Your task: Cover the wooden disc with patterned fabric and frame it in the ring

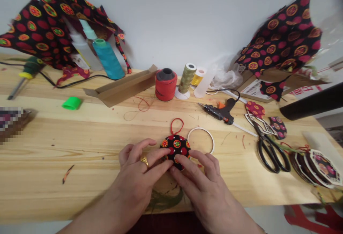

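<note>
A round disc covered in black patterned fabric (175, 146), with a red cord loop (177, 125) at its top, lies on the wooden table (80, 148). My left hand (139, 167), wearing a gold ring, rests its fingertips on the disc's lower left edge. My right hand (199, 171) presses its fingertips on the lower right edge. Both hands lie fairly flat with fingers stretched toward the disc. A white ring (201, 139) lies just right of the disc, touching it.
A black glue gun (219, 112) and black scissors (270, 148) lie to the right, with fabric discs (318, 166) stacked beyond. Thread spools (166, 83), a cardboard tray (123, 85), a green cap (71, 103) and patterned fabric (48, 23) stand at the back.
</note>
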Demonstrator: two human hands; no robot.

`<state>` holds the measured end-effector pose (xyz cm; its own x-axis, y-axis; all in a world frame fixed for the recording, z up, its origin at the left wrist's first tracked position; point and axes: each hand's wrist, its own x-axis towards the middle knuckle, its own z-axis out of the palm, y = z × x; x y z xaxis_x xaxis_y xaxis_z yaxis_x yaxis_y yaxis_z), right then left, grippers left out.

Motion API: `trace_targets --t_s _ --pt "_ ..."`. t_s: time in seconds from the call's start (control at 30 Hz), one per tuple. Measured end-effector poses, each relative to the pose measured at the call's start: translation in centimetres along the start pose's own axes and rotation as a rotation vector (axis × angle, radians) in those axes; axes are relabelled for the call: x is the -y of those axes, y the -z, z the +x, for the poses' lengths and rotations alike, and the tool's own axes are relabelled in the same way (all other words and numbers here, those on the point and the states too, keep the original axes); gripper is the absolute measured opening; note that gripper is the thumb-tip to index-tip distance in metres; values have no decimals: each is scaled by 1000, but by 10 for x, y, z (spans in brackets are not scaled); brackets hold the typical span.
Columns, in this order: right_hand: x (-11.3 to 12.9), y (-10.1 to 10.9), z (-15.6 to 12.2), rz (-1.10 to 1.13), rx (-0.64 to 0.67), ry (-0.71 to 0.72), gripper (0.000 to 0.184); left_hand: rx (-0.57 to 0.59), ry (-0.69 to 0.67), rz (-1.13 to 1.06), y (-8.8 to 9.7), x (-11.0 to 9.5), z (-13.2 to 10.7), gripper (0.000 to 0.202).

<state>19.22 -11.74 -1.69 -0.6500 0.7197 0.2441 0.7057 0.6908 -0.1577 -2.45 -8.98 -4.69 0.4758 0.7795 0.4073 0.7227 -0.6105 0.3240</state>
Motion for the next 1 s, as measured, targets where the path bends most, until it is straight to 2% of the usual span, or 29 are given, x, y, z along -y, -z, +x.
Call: trace_targets --t_s 0.13,0.27,0.43,0.6,0.7,0.8,0.87,1.0 --pt "-2 3 -2 44 0 -16 49 -64 59 -38 1 -4 3 36" --pt "-9 9 -8 113 -42 -89 54 -17 22 -40 1 -3 3 40" --pt "-15 9 -14 97 -14 -78 52 -90 26 -57 -1 0 2 39" --pt "-15 3 -16 74 -5 -77 49 -65 -48 -12 -1 3 3 39" --pt "-15 4 -15 103 -9 -90 50 -47 -40 0 -1 2 2 40" --pt "-16 12 -9 161 -55 -108 50 -52 -10 -25 1 -2 2 41" --pt "-19 17 -4 191 -123 -142 48 -99 21 -89 7 -3 6 43" --pt "-29 22 13 257 -233 -231 38 -103 64 -107 20 -3 18 47"
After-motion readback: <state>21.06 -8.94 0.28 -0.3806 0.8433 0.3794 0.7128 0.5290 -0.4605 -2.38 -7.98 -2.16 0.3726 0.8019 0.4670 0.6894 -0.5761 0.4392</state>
